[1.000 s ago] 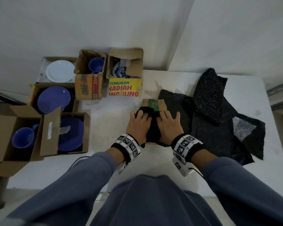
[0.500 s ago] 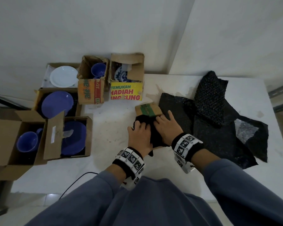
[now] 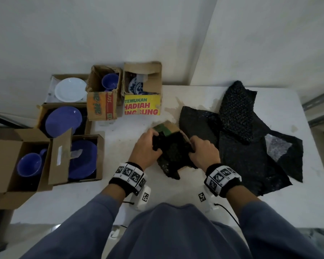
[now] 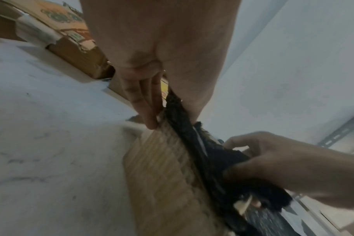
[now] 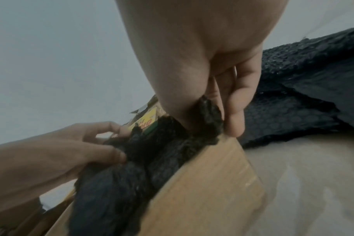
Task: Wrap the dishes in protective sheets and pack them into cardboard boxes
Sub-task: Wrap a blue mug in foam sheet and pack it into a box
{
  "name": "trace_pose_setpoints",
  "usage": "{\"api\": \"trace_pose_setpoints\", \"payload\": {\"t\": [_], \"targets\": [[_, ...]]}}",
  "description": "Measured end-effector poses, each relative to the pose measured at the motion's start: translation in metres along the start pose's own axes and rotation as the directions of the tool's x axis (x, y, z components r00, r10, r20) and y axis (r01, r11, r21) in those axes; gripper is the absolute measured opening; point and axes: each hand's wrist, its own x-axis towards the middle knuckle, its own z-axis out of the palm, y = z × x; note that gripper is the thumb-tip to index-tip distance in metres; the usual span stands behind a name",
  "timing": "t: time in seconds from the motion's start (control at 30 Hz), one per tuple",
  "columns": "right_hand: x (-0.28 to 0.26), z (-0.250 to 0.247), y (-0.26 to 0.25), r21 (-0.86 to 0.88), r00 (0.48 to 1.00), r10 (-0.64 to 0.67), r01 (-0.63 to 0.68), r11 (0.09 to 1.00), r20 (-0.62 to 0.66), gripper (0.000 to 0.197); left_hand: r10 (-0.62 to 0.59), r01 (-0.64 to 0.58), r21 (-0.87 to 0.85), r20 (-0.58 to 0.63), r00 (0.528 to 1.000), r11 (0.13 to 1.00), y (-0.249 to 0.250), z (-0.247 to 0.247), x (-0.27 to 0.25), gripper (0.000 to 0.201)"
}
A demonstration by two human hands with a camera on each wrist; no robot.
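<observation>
At the centre of the head view a black bubble-wrapped bundle point(image 3: 173, 150) sat in the open top of a small cardboard box point(image 3: 166, 128) on the white table point(image 3: 176, 187), its lower end hanging over the near edge of the box; the left hand point(image 3: 145, 149) gripped the bundle's left side, fingers curled over the wrap and thumb against it; the right hand point(image 3: 204, 153) gripped the right side likewise, fingers bent over the wrap at the box's rim; in the left wrist view the fingertips point(image 4: 150, 123) touched the box's edge just beside the black wrap point(image 4: 192, 143); in the right wrist view the wrap point(image 5: 162, 151) was pinched between thumb and fingers above the box wall point(image 5: 202, 183). Loose black bubble-wrap sheets point(image 3: 251, 146) lay to the right of centre, just beside the right hand; at upper left stood open boxes, one with a yellow printed front point(image 3: 142, 106) holding a blue-patterned dish point(image 3: 136, 86), an orange printed one point(image 3: 102, 105) holding a blue cup point(image 3: 110, 81), and others holding a white plate point(image 3: 70, 89), a blue plate point(image 3: 63, 121), a blue bowl point(image 3: 82, 159) and a blue mug point(image 3: 29, 164).
</observation>
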Motion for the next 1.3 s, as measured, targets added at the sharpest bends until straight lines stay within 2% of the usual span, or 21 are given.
{"api": "trace_pose_setpoints", "payload": {"t": [0.1,0.17,0.23,0.27,0.33,0.4,0.43,0.5,0.57,0.63,0.7,0.77,0.87,1.1,1.3], "targets": [[0.012,-0.01,-0.003,0.012,0.999,0.013,-0.013,1.0,-0.052,0.028,-0.096,0.096,0.008,0.054,0.994,0.995,0.0,-0.002,-0.017,0.041],[0.02,-0.018,-0.003,0.051,0.996,0.037,-0.033,0.998,-0.079,0.029,-0.135,0.134,0.022,0.174,0.975,0.991,0.006,-0.005,-0.032,0.041],[0.024,-0.024,-0.004,0.086,0.996,0.034,-0.026,0.996,-0.082,0.034,-0.146,0.125,0.096,0.257,0.955,0.988,0.014,-0.009,-0.049,0.046],[0.024,-0.025,-0.005,0.078,0.996,0.01,-0.003,0.997,-0.093,0.037,-0.128,0.086,0.185,0.224,0.966,0.979,0.018,-0.011,-0.054,0.045],[0.018,-0.027,-0.007,0.04,0.983,-0.067,0.076,0.996,-0.174,0.041,-0.004,-0.019,0.345,0.065,0.998,0.938,0.027,-0.019,-0.058,0.028],[0.004,-0.027,-0.012,0.074,0.96,-0.131,0.153,0.985,-0.249,0.031,0.207,-0.183,0.352,-0.032,0.978,0.918,0.034,-0.02,-0.052,0.012],[-0.003,-0.026,-0.015,0.097,0.96,-0.148,0.175,0.98,-0.239,0.023,0.294,-0.269,0.328,-0.028,0.955,0.905,0.036,-0.017,-0.045,0.013],[-0.016,-0.019,-0.023,0.079,0.98,-0.165,0.174,0.982,-0.107,0.015,0.373,-0.378,0.301,0.079,0.925,0.875,0.04,-0.008,-0.029,0.018],[-0.024,-0.009,-0.03,0.01,0.985,-0.159,0.158,0.987,0.065,0.018,0.339,-0.406,0.344,0.239,0.91,0.847,0.044,0.004,-0.014,0.02],[-0.028,-0.001,-0.033,-0.043,0.978,-0.145,0.153,0.987,0.147,0.026,0.251,-0.385,0.421,0.339,0.907,0.821,0.046,0.018,-0.007,0.018],[-0.027,0.002,-0.034,-0.069,0.979,-0.133,0.145,0.987,0.151,0.038,0.163,-0.319,0.474,0.341,0.926,0.821,0.045,0.028,-0.004,0.025],[-0.024,0.002,-0.036,-0.049,0.982,-0.119,0.127,0.991,0.145,0.043,0.11,-0.255,0.493,0.304,0.946,0.832,0.041,0.036,-0.002,0.041],[-0.019,0.004,-0.039,0.005,0.984,-0.083,0.083,0.997,0.156,0.045,0.101,-0.238,0.476,0.295,0.95,0.847,0.036,0.04,0.006,0.06],[-0.013,0.008,-0.04,0.041,0.978,-0.045,0.038,0.998,0.203,0.051,0.058,-0.258,0.527,0.365,0.929,0.81,0.035,0.039,0.009,0.068],[-0.006,0.007,-0.041,-0.121,0.978,-0.05,0.076,0.99,0.201,0.05,-0.022,-0.255,0.585,0.424,0.905,0.77,0.049,0.036,0.018,0.056]]}}
